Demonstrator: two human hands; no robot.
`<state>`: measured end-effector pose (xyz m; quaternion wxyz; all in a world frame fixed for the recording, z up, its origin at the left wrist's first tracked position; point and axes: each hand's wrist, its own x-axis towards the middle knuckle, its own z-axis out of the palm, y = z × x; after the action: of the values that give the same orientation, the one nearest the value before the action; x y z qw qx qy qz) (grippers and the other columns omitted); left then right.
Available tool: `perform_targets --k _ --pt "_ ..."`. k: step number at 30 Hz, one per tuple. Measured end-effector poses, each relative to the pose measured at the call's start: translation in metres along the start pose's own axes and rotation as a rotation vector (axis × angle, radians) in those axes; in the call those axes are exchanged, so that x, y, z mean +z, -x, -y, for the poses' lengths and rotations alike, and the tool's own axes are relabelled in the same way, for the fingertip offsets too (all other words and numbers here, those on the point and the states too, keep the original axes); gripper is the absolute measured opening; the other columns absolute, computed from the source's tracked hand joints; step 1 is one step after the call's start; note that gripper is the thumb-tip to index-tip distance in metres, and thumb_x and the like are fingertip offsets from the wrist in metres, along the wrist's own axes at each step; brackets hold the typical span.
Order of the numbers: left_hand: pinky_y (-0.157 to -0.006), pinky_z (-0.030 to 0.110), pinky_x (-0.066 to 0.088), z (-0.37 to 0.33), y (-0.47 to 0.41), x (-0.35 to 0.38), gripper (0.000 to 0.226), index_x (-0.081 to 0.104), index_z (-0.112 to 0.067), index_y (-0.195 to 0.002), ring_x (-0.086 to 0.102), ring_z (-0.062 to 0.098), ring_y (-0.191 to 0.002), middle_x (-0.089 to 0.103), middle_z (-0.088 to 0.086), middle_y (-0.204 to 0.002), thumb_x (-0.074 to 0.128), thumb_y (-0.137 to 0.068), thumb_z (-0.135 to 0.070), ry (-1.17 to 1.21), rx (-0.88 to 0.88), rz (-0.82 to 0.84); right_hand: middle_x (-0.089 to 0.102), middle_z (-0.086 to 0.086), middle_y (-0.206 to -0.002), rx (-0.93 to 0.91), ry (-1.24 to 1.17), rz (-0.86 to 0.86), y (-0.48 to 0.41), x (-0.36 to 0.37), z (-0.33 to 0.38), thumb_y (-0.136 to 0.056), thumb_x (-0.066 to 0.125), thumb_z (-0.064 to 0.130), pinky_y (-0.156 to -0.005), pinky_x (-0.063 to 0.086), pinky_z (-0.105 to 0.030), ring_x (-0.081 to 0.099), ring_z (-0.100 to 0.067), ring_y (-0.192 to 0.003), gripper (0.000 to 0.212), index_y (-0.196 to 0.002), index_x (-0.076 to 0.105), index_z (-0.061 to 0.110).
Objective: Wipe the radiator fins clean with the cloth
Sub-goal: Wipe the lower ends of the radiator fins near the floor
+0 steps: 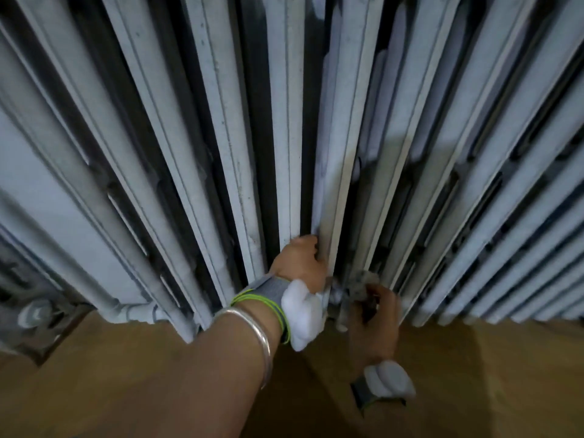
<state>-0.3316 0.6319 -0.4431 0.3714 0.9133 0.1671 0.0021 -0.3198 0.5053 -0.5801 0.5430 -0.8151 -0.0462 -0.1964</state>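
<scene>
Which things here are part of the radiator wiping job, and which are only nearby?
Part of the job:
- radiator fins
- grey cloth, bunched at the fin bases
- left hand, on a fin
- right hand, holding the cloth

Only nearby:
- silver bangle
- wrist band
- radiator valve
- wooden floor

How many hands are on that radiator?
2. The left hand grips a fin low at the centre. The right hand, just beside it, presses a grey cloth into the next gap.
</scene>
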Motion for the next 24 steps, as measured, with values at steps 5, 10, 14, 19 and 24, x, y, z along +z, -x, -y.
perform_targets --k 5,10,14,19,24 --pt "-0.096 0.038 0.046 0.002 -0.001 0.008 0.034 0.055 -0.004 -0.121 0.055 0.029 -0.117 0.058 0.014 -0.126 0.050 -0.095 -0.026 -0.050 -0.004 -0.056 0.053 -0.017 -0.103 -0.192 0.043 -0.077 -0.017 0.001 0.013 -0.079 0.069 -0.006 -0.084 0.044 -0.030 0.047 -0.013 -0.093 0.027 -0.103 0.060 0.001" --pt "-0.084 0.040 0.050 -0.004 -0.004 0.016 0.033 0.056 -0.007 -0.099 0.061 0.033 -0.099 0.065 0.015 -0.103 0.051 -0.093 -0.039 -0.090 -0.032 -0.151 0.055 -0.022 -0.100 -0.289 0.143 0.002 -0.033 0.005 -0.010 -0.070 0.077 -0.008 -0.080 0.036 -0.020 0.049 -0.025 -0.091 0.044 -0.101 0.052 0.011" --pt "-0.083 0.041 0.051 -0.001 -0.001 0.019 0.027 0.055 -0.010 -0.093 0.062 0.032 -0.098 0.067 0.011 -0.101 0.052 -0.092 -0.036 -0.098 -0.003 -0.195 0.053 -0.028 -0.107 -0.237 0.093 0.019 -0.027 0.011 -0.025 -0.071 0.078 -0.003 -0.086 0.042 -0.034 0.042 -0.028 -0.100 0.052 -0.106 0.044 0.016" --pt "-0.083 0.043 0.052 0.002 -0.002 0.026 0.027 0.056 -0.013 -0.101 0.063 0.030 -0.100 0.068 0.007 -0.105 0.054 -0.091 -0.038 -0.106 -0.015 -0.230 0.050 -0.023 -0.109 -0.117 0.058 0.020 -0.015 0.022 -0.038 -0.079 0.063 0.013 -0.090 0.040 -0.030 0.046 -0.028 -0.101 0.030 -0.103 0.046 0.017" --pt "-0.083 0.040 0.053 0.008 -0.004 0.028 0.023 0.056 -0.016 -0.099 0.064 0.026 -0.098 0.068 0.004 -0.102 0.054 -0.091 -0.038 -0.091 0.015 -0.227 0.046 -0.023 -0.126 0.156 0.137 0.184 -0.002 0.030 -0.060 -0.078 0.073 0.000 -0.100 0.033 -0.018 0.046 -0.019 -0.110 0.034 -0.109 0.057 -0.002"
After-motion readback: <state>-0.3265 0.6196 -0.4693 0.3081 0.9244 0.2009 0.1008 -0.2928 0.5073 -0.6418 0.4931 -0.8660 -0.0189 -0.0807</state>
